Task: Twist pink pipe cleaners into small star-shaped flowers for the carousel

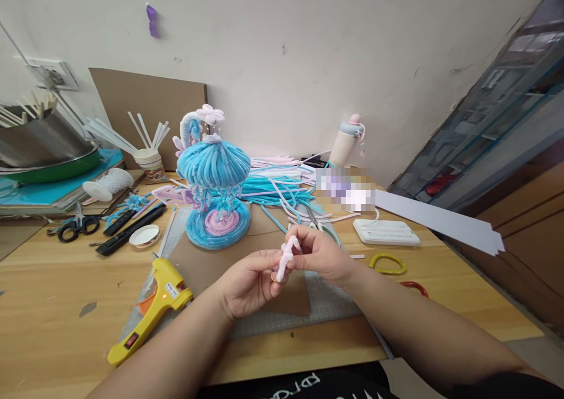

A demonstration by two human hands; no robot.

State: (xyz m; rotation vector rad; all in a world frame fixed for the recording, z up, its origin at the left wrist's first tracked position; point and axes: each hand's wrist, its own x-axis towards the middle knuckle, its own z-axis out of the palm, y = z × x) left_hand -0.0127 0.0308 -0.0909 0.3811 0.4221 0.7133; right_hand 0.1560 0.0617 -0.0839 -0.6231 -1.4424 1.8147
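Between my two hands, above the brown cardboard (202, 275), is a short twisted piece of pale pink pipe cleaner (287, 259). My left hand (255, 278) pinches its lower end from the left. At its upper end, the fingers and thumb of my right hand (315, 252) close on it from the right. Beyond my hands stands a jellyfish-like lamp shape (214, 164) made of blue pipe cleaners, with a pink flower on top and a round blue and pink base (218, 225). Loose blue and pink pipe cleaners (277, 190) lie behind it.
A yellow glue gun (165, 296) rests by my left forearm. Black scissors (79, 225), a cutter (132, 228) and a paper cup of glue sticks (150, 161) are at the left. To the right are a white power bank (386, 232), yellow-handled pliers (388, 264) and a bottle (346, 140).
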